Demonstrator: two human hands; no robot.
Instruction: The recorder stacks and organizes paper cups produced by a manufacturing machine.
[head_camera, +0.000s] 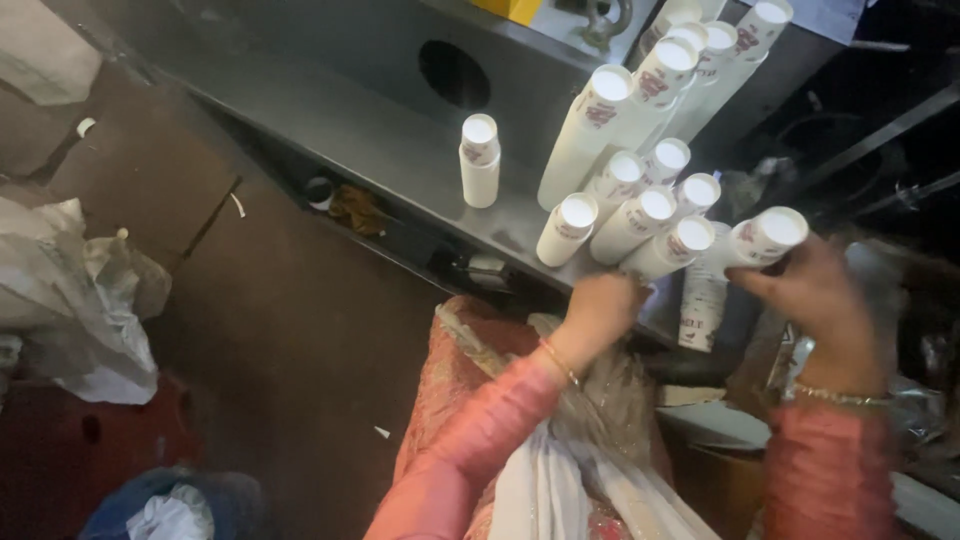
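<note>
Worktop (400, 140) of dark grey metal runs slantwise across the upper middle of the view, with a round hole in the upright panel behind it. Below it lies a brown floor (290, 330), scattered with small white scraps. At the left edge sits a heap of crumpled pale plastic bags (70, 300), and a blue bundle shows at the bottom left.

Tall stacks of white paper cups (640, 110) lean together at the right end of the worktop, their open mouths turned toward the camera and red printing on their sides. Shorter stacks lie tilted in front of them, close against one another. One short stack (480, 160) stands upright on its own, apart to the left of the rest.

The left hand (600, 310), in a pink sleeve with a thin bangle at the wrist, reaches up to the underside of the tilted stacks at the worktop's front edge; its fingers are curled against the lowest stack (665, 250), though the view does not show whether the grip is fully closed around it. The right hand (820, 300), blurred, with a chain bracelet at the wrist, has its grip wrapped around another stack of cups (765, 238), held tilted just right of the group and touching its neighbour.
</note>
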